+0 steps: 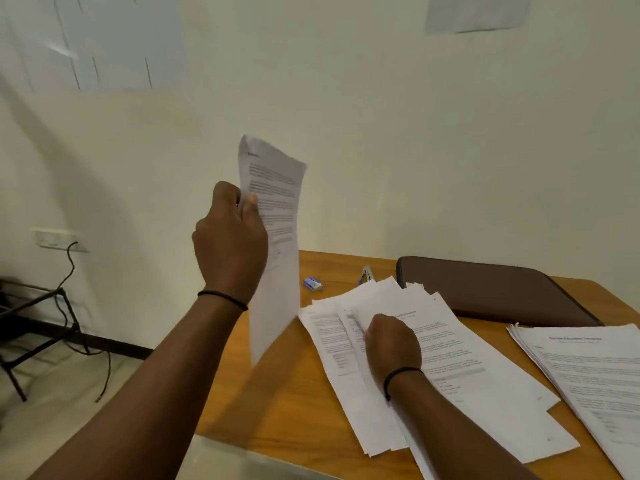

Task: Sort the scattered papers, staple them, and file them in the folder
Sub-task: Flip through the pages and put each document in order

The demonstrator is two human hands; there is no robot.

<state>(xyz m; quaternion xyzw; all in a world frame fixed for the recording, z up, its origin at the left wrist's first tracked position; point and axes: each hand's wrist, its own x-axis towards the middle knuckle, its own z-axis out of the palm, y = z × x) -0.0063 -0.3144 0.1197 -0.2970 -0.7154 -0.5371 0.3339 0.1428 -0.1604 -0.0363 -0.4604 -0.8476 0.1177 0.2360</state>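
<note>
A wooden table (277,403) carries a fanned spread of printed sheets (450,375), a neater paper stack (595,375) at its right edge, a brown folder (495,289) at the back, a stapler (367,274) and a small blue-and-white box (313,284).

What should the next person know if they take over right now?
Left hand: grips a raised sheet above the table's left edge.
Right hand: fingers curled on the scattered papers, pinch not visible.
A neater stack lies at right.
The stapler and the closed brown folder sit at the back of the table.
Done: sorting partly.
Left: finish sorting, staple, file.
</note>
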